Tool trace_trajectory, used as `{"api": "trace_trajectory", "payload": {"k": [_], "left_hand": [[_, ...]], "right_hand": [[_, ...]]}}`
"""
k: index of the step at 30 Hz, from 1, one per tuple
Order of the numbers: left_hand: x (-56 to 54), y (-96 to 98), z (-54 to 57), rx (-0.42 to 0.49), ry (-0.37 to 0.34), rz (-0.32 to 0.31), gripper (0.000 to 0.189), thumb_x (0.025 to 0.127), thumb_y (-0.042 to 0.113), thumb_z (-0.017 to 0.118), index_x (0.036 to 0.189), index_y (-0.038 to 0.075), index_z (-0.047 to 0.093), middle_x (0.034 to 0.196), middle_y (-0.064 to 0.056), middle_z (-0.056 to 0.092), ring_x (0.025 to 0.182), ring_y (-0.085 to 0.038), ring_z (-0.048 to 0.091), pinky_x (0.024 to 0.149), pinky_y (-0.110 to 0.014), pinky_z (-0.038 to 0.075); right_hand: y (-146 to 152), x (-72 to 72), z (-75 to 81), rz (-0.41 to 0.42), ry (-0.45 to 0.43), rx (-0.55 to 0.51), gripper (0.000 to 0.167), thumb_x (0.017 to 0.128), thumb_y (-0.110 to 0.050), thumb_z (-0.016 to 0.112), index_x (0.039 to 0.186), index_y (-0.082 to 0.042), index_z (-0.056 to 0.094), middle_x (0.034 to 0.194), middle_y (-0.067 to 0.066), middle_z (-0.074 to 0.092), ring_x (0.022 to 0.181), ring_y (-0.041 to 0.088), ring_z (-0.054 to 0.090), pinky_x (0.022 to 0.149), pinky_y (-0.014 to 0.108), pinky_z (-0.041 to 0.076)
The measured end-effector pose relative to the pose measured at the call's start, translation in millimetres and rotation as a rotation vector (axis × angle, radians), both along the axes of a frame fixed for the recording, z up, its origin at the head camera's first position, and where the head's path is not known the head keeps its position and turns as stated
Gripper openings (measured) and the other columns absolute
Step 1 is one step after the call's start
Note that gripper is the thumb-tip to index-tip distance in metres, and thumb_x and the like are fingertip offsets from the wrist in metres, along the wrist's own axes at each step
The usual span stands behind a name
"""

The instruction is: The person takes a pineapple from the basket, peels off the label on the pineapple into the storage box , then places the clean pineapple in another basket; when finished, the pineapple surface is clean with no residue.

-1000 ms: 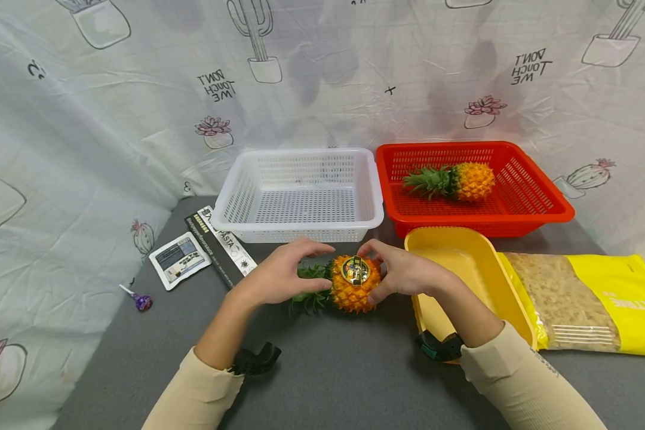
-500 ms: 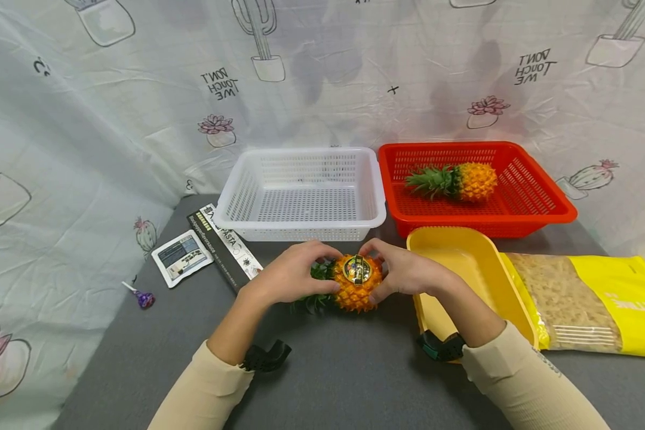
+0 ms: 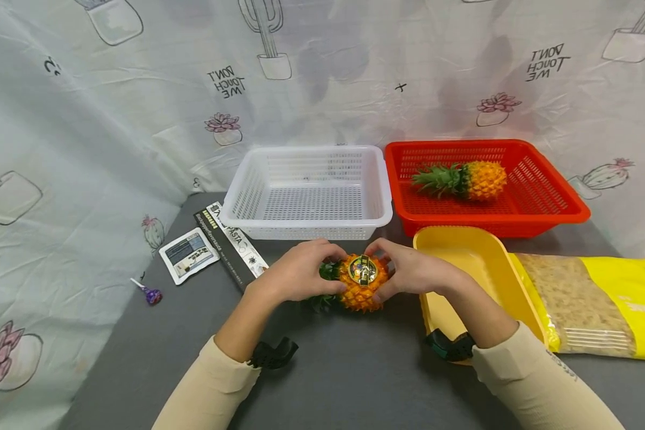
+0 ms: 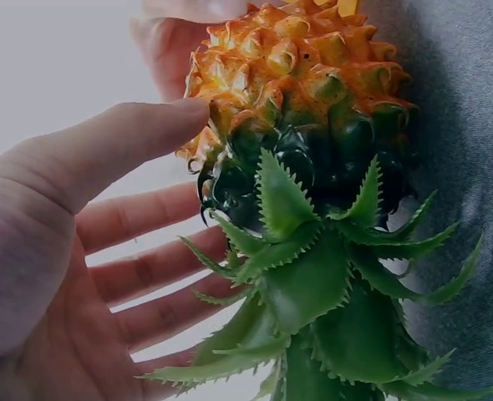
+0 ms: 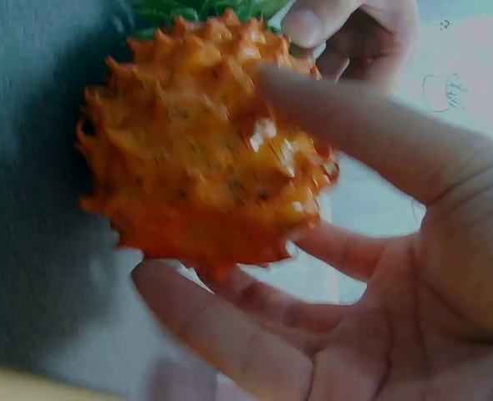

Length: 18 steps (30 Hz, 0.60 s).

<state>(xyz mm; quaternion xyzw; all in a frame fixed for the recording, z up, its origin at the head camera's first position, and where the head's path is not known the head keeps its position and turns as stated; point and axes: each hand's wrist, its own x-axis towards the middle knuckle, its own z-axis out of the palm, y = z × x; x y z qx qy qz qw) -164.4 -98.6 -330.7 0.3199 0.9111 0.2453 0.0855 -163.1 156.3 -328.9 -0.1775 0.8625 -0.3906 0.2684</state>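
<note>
**While left hand (image 3: 301,272) and right hand (image 3: 416,269) clasp it from both ends, a pineapple (image 3: 360,295) lies on its side mid-tabletop (image 3: 344,370)**

The left hand takes the leaf end, its thumb (image 4: 138,138) against the lower body beside the leaves (image 4: 313,284); the right hand cups the rounded end, with its fingers (image 5: 221,322) beneath. Gripping at either end probably keeps the fruit from rolling and avoids the toothed leaf edges. Whether its full weight rests on the tabletop cannot be told. It sits in front of the white basket (image 3: 312,232), near that basket's front right corner.

Along the tabletop's back edge, the white basket stands beside the red basket (image 3: 516,228), which holds a second pineapple (image 3: 467,180). The baskets seem set at the back to leave working room in front. A yellow tray (image 3: 478,263) stands right of centre, with a bag (image 3: 586,298) just beside it toward the right edge. Near the back left corner lie a box (image 3: 230,251) and a sachet (image 3: 190,255); a lollipop (image 3: 153,295) lies by the left edge.

The pineapple's round gold-and-black label (image 3: 362,270) faces up, its words too small to read. "PASTA" shows on the box. The bag's white lettering and the sachet's print are unclear. The curtain (image 3: 355,54) carries "DON'T TOUCH" in seemingly reversed letters.
</note>
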Motion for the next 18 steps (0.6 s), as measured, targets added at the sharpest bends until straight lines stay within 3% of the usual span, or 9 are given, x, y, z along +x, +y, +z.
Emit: {"api": "trace_trajectory", "payload": {"k": [3,6,10,15,18], "left_hand": [[-1.4,0.0,-0.7,-0.003,0.001,-0.012,0.049,0.085,0.035,0.083,0.127,0.013,0.07,0.118,-0.002,0.07,0.111,-0.02,0.065,0.1,-0.041,0.053],[-3.8,-0.2,-1.7,-0.003,0.01,-0.021,0.048,0.085,0.035,0.083,0.127,0.013,0.071,0.118,-0.003,0.071,0.111,-0.02,0.066,0.1,-0.04,0.053],[-5.4,-1.1,-2.2,0.007,0.002,-0.029,0.048,0.085,0.034,0.082,0.127,0.013,0.071,0.119,-0.004,0.072,0.112,-0.021,0.067,0.1,-0.041,0.053],[-5.6,-0.2,-1.6,0.011,-0.022,-0.031,0.048,0.086,0.034,0.082,0.127,0.013,0.071,0.122,-0.005,0.072,0.114,-0.022,0.067,0.102,-0.042,0.053],[-5.5,0.0,-0.5,0.013,-0.029,-0.029,0.049,0.086,0.034,0.083,0.128,0.013,0.071,0.123,-0.005,0.072,0.115,-0.022,0.067,0.102,-0.042,0.053]], "right_hand": [[2,0.7,5.2,-0.015,0.011,0.003,0.073,0.084,-0.026,0.086,0.143,-0.01,0.046,0.134,0.02,0.058,0.115,0.034,0.061,0.093,0.043,0.058],[4,-0.7,10.4,-0.064,0.09,-0.032,0.062,0.089,-0.028,0.081,0.141,-0.009,0.052,0.136,0.02,0.06,0.118,0.036,0.063,0.095,0.046,0.058],[3,-3.1,14.9,-0.116,0.187,-0.085,0.041,0.093,-0.024,0.076,0.129,-0.007,0.064,0.122,0.016,0.068,0.104,0.033,0.067,0.085,0.042,0.062],[0,-4.6,13.9,-0.094,0.185,-0.081,0.03,0.093,-0.02,0.076,0.12,-0.006,0.07,0.1,0.011,0.069,0.083,0.029,0.065,0.072,0.035,0.061],[-3,-6.0,12.0,-0.085,0.156,-0.062,0.03,0.094,-0.022,0.076,0.119,-0.006,0.072,0.101,0.009,0.072,0.082,0.025,0.066,0.074,0.036,0.062]]}}
